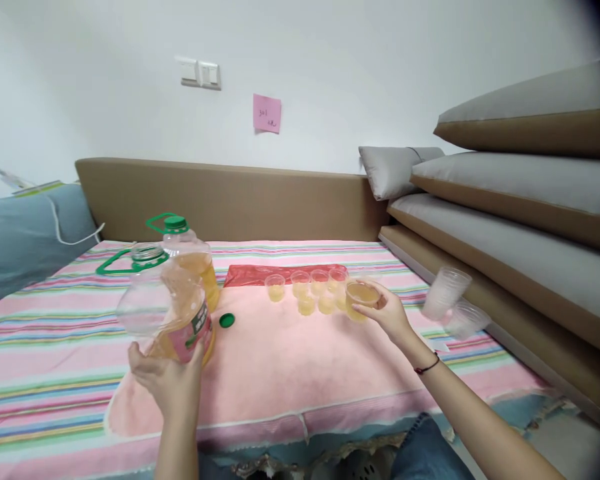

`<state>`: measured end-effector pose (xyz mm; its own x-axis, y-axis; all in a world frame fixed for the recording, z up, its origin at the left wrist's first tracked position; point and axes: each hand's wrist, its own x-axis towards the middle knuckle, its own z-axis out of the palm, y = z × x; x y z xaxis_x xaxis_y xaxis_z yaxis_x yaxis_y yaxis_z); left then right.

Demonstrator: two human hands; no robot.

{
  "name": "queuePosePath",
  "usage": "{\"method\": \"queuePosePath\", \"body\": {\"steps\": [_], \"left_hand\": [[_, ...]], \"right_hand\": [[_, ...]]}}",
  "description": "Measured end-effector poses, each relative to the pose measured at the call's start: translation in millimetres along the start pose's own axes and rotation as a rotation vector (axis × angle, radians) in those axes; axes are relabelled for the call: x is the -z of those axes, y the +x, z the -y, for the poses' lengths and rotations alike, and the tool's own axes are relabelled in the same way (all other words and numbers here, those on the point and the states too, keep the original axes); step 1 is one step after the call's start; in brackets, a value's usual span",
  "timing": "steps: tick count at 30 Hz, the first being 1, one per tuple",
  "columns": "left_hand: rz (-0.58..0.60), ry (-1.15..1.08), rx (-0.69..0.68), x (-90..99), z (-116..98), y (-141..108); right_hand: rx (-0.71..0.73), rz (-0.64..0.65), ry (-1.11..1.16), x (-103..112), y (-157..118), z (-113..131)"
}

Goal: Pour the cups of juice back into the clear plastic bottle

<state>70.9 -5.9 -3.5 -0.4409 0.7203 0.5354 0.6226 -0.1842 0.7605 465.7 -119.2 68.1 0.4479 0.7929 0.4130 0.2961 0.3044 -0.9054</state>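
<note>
My left hand is spread around the near side of a large clear jug, which is uncapped and holds yellow liquid low down. Behind it stands a second jug with a green cap. A loose green cap lies on the pink cloth. On the right, my right hand grips a clear plastic cup of yellow liquid by its side. Just left of that cup, several small cups with yellow liquid are grouped, and one cup stands a little apart.
A red plastic wrapper lies behind the cups. Stacked clear cups lie tilted at the right, beside a pile of grey and brown cushions. A blue cushion is at the far left.
</note>
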Motion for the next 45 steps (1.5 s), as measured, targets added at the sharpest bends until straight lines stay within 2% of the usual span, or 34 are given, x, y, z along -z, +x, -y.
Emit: {"method": "queuePosePath", "body": {"steps": [4, 8, 16, 20, 23, 28, 33, 45], "left_hand": [[0.012, 0.064, -0.025, 3.3, 7, -4], [-0.013, 0.057, -0.050, 5.1, 16, -9], [-0.027, 0.065, -0.095, 9.0, 26, -12], [-0.028, 0.027, -0.091, 10.8, 28, -11], [-0.013, 0.036, -0.090, 12.0, 28, -11], [0.011, 0.077, -0.083, 12.2, 29, -14], [0.006, 0.079, -0.075, 12.6, 28, -16], [0.017, 0.020, -0.056, 18.1, 26, -15]], "right_hand": [[0.028, 0.086, 0.045, -43, 4, 40], [0.039, 0.154, 0.123, -92, 12, 67], [0.083, 0.338, 0.277, -190, 41, 104], [0.029, 0.384, 0.385, -231, 54, 118], [-0.037, 0.454, 0.463, -254, 62, 126], [-0.070, 0.523, 0.448, -279, 71, 133], [-0.102, 0.562, 0.438, -294, 72, 135], [-0.128, 0.585, 0.321, -297, 62, 143]]}}
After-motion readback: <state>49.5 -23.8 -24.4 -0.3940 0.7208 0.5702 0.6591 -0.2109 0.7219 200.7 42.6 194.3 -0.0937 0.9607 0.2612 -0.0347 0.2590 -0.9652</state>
